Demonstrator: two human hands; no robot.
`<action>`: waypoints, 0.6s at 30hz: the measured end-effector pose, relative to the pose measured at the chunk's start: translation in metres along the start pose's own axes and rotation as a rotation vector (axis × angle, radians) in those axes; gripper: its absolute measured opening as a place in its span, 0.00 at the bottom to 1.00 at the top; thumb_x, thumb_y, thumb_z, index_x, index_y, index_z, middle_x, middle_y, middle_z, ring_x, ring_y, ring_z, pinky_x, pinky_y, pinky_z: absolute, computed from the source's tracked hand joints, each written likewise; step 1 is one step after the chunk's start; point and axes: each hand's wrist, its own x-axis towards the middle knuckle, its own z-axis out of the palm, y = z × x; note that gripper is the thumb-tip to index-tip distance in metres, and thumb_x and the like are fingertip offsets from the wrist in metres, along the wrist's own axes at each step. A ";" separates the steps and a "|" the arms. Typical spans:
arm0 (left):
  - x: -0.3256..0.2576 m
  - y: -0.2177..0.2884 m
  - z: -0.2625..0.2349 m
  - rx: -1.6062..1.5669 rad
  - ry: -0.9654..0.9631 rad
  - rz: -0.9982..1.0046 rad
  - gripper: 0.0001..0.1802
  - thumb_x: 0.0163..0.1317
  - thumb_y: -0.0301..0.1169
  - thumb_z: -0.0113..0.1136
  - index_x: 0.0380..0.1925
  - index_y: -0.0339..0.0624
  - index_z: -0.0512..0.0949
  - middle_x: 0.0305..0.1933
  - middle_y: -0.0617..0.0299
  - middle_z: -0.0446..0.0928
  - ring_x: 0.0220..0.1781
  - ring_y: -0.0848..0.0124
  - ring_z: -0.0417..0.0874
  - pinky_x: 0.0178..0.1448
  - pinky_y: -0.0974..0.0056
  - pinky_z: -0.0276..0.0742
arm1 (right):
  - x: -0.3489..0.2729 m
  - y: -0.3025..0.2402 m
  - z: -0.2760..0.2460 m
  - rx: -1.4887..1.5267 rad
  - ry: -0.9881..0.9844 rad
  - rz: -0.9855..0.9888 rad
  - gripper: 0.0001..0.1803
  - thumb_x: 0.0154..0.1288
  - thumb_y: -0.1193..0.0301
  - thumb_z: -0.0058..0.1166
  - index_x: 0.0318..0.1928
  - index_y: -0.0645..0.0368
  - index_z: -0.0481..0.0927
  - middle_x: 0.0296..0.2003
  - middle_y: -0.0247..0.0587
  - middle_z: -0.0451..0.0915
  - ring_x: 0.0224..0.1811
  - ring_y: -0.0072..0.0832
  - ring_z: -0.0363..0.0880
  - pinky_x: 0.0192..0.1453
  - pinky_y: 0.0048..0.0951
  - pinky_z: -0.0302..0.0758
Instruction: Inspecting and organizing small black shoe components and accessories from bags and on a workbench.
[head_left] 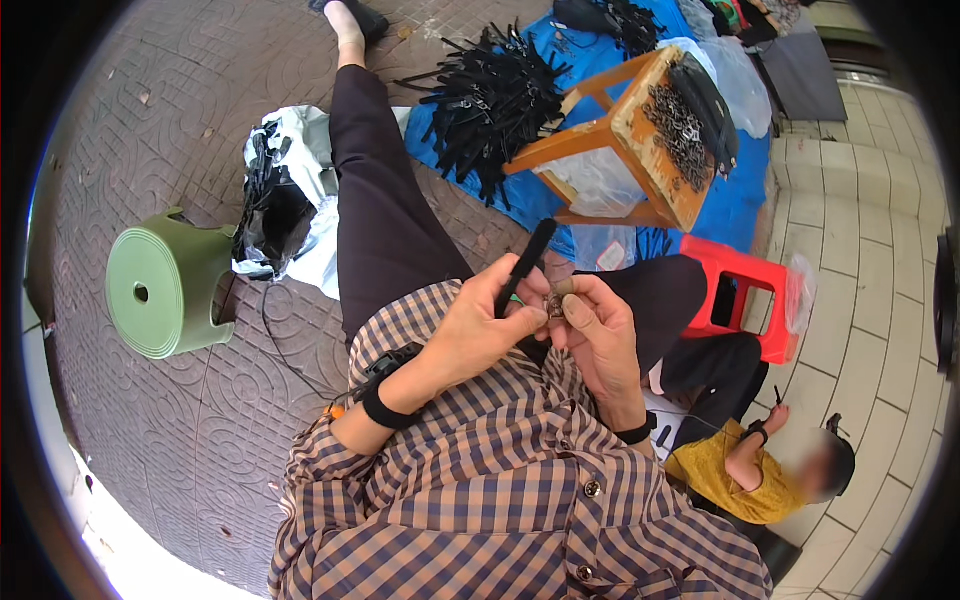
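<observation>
In front of my lap, both hands meet with their fingertips close together. My left hand (480,318) is closed on a black strap (527,266), whose loose end sticks up past the fingers. My right hand (603,330) pinches a small metal clasp (554,304) between thumb and forefinger. The clasp sits where the two hands meet; whether the strap passes through it is hidden by the fingers. Beyond my hands, a wooden stool (635,130) carries a heap of small metal clasps (682,137) and a black pouch (708,105).
A pile of black straps (495,105) lies on a blue tarp (425,150). At left stand a green stool (150,285) and a white bag (318,185) holding black pieces. A red stool (775,330) is at right, near a seated person in a yellow shirt (735,468).
</observation>
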 end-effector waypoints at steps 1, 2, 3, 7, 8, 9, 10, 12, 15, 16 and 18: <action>-0.002 0.001 0.001 0.024 0.001 0.003 0.11 0.61 0.20 0.55 0.44 0.37 0.71 0.34 0.65 0.74 0.39 0.79 0.76 0.47 0.70 0.73 | -0.001 -0.001 0.000 -0.013 -0.002 -0.019 0.11 0.69 0.74 0.51 0.48 0.69 0.74 0.34 0.42 0.80 0.27 0.23 0.77 0.40 0.28 0.80; -0.002 0.002 0.002 0.042 0.005 -0.009 0.11 0.61 0.20 0.55 0.44 0.37 0.71 0.34 0.66 0.74 0.39 0.79 0.76 0.47 0.71 0.73 | -0.002 -0.001 0.000 -0.020 -0.003 -0.030 0.11 0.69 0.74 0.52 0.48 0.69 0.74 0.34 0.42 0.80 0.27 0.23 0.77 0.41 0.28 0.80; -0.001 0.002 0.004 0.055 0.002 0.000 0.11 0.61 0.20 0.55 0.44 0.37 0.71 0.34 0.66 0.74 0.39 0.79 0.76 0.47 0.71 0.73 | -0.002 -0.001 -0.001 -0.017 -0.006 -0.047 0.11 0.69 0.74 0.52 0.48 0.69 0.74 0.34 0.42 0.80 0.28 0.23 0.78 0.41 0.28 0.80; 0.002 0.002 0.012 0.065 -0.013 -0.089 0.12 0.60 0.22 0.54 0.45 0.38 0.72 0.35 0.67 0.73 0.41 0.79 0.75 0.48 0.72 0.71 | -0.007 0.001 -0.011 -0.098 0.003 -0.121 0.11 0.68 0.75 0.52 0.47 0.69 0.75 0.35 0.41 0.80 0.30 0.22 0.78 0.40 0.25 0.78; 0.002 0.001 0.014 0.068 -0.014 -0.077 0.12 0.60 0.21 0.54 0.44 0.37 0.72 0.34 0.67 0.74 0.39 0.79 0.76 0.47 0.72 0.72 | -0.009 0.002 -0.014 -0.121 0.007 -0.130 0.11 0.68 0.75 0.52 0.47 0.69 0.75 0.35 0.41 0.80 0.30 0.22 0.79 0.40 0.24 0.77; 0.002 0.000 0.016 0.077 -0.007 -0.089 0.11 0.60 0.21 0.54 0.44 0.36 0.72 0.34 0.66 0.74 0.38 0.78 0.77 0.46 0.71 0.73 | -0.011 0.003 -0.017 -0.145 0.008 -0.135 0.11 0.68 0.75 0.52 0.47 0.69 0.75 0.35 0.41 0.80 0.30 0.22 0.79 0.40 0.23 0.77; 0.003 -0.001 0.018 0.085 0.000 -0.101 0.11 0.59 0.21 0.54 0.43 0.35 0.73 0.33 0.66 0.75 0.37 0.78 0.77 0.45 0.71 0.74 | -0.012 0.004 -0.019 -0.168 0.019 -0.143 0.11 0.68 0.75 0.52 0.48 0.70 0.75 0.35 0.41 0.80 0.31 0.23 0.79 0.40 0.24 0.77; 0.005 -0.004 0.021 0.210 0.003 -0.062 0.10 0.60 0.22 0.54 0.43 0.36 0.73 0.32 0.66 0.75 0.35 0.78 0.76 0.43 0.73 0.72 | -0.015 0.004 -0.024 -0.220 0.028 -0.156 0.12 0.68 0.76 0.52 0.49 0.70 0.74 0.35 0.42 0.80 0.31 0.24 0.79 0.40 0.25 0.77; 0.006 -0.004 0.025 0.393 0.037 -0.066 0.09 0.64 0.27 0.52 0.42 0.36 0.74 0.30 0.66 0.75 0.34 0.79 0.75 0.41 0.75 0.69 | -0.016 0.003 -0.026 -0.250 0.040 -0.193 0.13 0.68 0.77 0.52 0.50 0.70 0.74 0.35 0.42 0.80 0.32 0.24 0.79 0.39 0.23 0.77; 0.005 -0.004 0.027 0.454 0.052 -0.074 0.10 0.65 0.30 0.51 0.42 0.36 0.75 0.29 0.66 0.75 0.33 0.80 0.74 0.40 0.75 0.68 | -0.016 0.002 -0.027 -0.223 0.061 -0.192 0.14 0.67 0.77 0.52 0.51 0.70 0.74 0.35 0.42 0.80 0.32 0.24 0.79 0.40 0.24 0.77; 0.006 -0.002 0.026 0.336 0.056 -0.180 0.19 0.72 0.40 0.43 0.46 0.35 0.75 0.27 0.68 0.75 0.25 0.83 0.69 0.29 0.76 0.63 | -0.015 0.000 -0.031 -0.178 0.108 -0.182 0.15 0.67 0.77 0.52 0.52 0.70 0.74 0.35 0.42 0.80 0.31 0.24 0.79 0.40 0.25 0.78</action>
